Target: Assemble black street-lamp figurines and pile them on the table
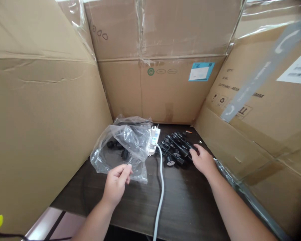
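Head-camera view of a dark wood counter (188, 204) walled on three sides by cardboard cartons (163, 90). The left hand (116, 185) sits at the lower edge of a transparent plastic bag (136, 142); its fingers (124, 170) are drawn close to the thumb, but whether they pinch the plastic or a small item cannot be told. The right hand (203, 161) lies at the right end of a heap of black plastic fittings (175, 147), with its fingers (196, 150) slightly spread and their tips at or on the nearest pieces, and no firm grip is evident. The heap lies loose on the counter beside the bag, while at least three similar dark pieces (124, 154) remain inside the bag, so the contents are divided between the two places. Between bag and heap stands a white power strip (155, 140) holding a white plug (153, 132); its white cable (161, 190) runs across the counter toward the viewer. A blue-and-white label (201, 71) marks the rear carton.
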Demonstrator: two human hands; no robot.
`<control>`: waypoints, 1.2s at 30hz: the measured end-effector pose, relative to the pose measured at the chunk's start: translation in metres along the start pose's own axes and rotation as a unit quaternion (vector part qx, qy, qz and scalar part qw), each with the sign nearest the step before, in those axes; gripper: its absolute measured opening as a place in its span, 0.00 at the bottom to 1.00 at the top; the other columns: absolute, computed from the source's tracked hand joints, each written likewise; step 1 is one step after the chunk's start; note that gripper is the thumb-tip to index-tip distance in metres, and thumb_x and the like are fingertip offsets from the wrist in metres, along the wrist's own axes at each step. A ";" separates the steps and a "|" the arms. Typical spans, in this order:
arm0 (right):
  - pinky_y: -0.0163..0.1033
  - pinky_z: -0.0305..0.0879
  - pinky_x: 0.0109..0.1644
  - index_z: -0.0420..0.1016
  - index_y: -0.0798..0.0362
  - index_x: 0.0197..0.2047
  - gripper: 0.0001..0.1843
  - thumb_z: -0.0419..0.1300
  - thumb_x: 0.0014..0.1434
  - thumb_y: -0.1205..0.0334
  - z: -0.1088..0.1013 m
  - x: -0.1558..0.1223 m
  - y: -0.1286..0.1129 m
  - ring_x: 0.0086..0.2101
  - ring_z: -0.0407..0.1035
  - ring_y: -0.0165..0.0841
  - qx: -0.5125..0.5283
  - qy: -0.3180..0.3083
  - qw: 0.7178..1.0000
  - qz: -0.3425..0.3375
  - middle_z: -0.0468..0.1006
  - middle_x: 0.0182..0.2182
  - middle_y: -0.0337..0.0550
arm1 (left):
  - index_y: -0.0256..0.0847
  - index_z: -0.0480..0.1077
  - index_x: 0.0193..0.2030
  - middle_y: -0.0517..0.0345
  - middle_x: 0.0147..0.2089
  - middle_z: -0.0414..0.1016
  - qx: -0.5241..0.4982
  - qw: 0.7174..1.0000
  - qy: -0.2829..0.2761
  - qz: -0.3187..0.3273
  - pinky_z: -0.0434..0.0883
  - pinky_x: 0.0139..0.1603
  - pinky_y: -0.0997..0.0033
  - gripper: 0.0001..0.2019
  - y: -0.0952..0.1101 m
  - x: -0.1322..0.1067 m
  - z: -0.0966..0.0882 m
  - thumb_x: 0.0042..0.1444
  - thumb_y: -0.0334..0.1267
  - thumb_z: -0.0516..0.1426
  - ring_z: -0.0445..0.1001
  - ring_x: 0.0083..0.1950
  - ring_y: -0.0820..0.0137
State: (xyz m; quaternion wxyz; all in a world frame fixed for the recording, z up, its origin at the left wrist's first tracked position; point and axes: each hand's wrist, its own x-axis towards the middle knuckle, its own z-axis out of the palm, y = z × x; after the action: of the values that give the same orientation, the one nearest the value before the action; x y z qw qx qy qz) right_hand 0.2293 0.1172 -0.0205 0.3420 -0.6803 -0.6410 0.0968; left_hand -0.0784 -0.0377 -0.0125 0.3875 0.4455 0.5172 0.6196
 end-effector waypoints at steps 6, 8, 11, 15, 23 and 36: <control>0.56 0.60 0.60 0.73 0.66 0.53 0.30 0.52 0.57 0.51 0.005 0.004 0.007 0.52 0.68 0.54 -0.031 0.024 0.999 -0.017 0.75 0.49 0.66 | 0.39 0.75 0.31 0.56 0.32 0.76 0.405 0.910 -0.017 0.086 0.68 0.38 0.71 0.13 0.008 0.056 -0.051 0.59 0.44 0.54 0.73 0.34 0.69; 0.56 0.60 0.60 0.73 0.66 0.53 0.31 0.51 0.58 0.49 0.007 0.006 0.012 0.53 0.67 0.53 -0.054 0.038 0.997 -0.032 0.75 0.49 0.66 | 0.39 0.77 0.35 0.54 0.35 0.77 0.452 0.889 -0.012 0.079 0.69 0.40 0.70 0.10 0.007 0.073 -0.058 0.56 0.42 0.56 0.74 0.37 0.67; 0.56 0.61 0.59 0.74 0.65 0.52 0.31 0.50 0.58 0.47 0.011 0.009 0.018 0.52 0.68 0.53 -0.064 0.053 0.996 -0.040 0.76 0.48 0.64 | 0.38 0.78 0.39 0.51 0.38 0.78 0.502 0.862 -0.005 0.067 0.68 0.40 0.69 0.10 0.006 0.094 -0.057 0.54 0.40 0.59 0.74 0.37 0.66; 0.56 0.63 0.57 0.76 0.61 0.49 0.30 0.50 0.57 0.46 0.013 0.011 0.021 0.50 0.69 0.53 -0.046 0.083 0.994 -0.055 0.77 0.46 0.61 | 0.39 0.78 0.37 0.51 0.38 0.80 0.541 0.839 -0.012 0.050 0.68 0.39 0.71 0.11 0.011 0.112 -0.045 0.56 0.44 0.58 0.76 0.37 0.66; 0.56 0.63 0.58 0.76 0.64 0.47 0.32 0.48 0.56 0.45 0.009 0.007 0.013 0.51 0.69 0.53 -0.018 0.096 0.993 -0.069 0.77 0.46 0.64 | 0.41 0.79 0.35 0.47 0.35 0.81 0.612 0.790 0.009 0.001 0.68 0.35 0.68 0.14 0.014 0.133 -0.025 0.53 0.49 0.60 0.79 0.38 0.58; 0.55 0.65 0.56 0.77 0.64 0.46 0.30 0.49 0.55 0.46 0.007 0.003 0.007 0.48 0.71 0.52 -0.012 0.083 0.994 -0.069 0.78 0.44 0.63 | 0.43 0.80 0.39 0.50 0.48 0.79 0.645 0.741 -0.125 0.143 0.68 0.54 0.66 0.09 0.029 0.156 -0.037 0.56 0.39 0.59 0.74 0.52 0.59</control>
State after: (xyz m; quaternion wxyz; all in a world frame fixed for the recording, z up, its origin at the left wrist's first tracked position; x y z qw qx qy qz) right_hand 0.2311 0.1227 -0.0287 0.3920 -0.6441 -0.6568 0.0082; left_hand -0.1619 0.0934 0.0373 -0.0240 0.7309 0.6705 0.1252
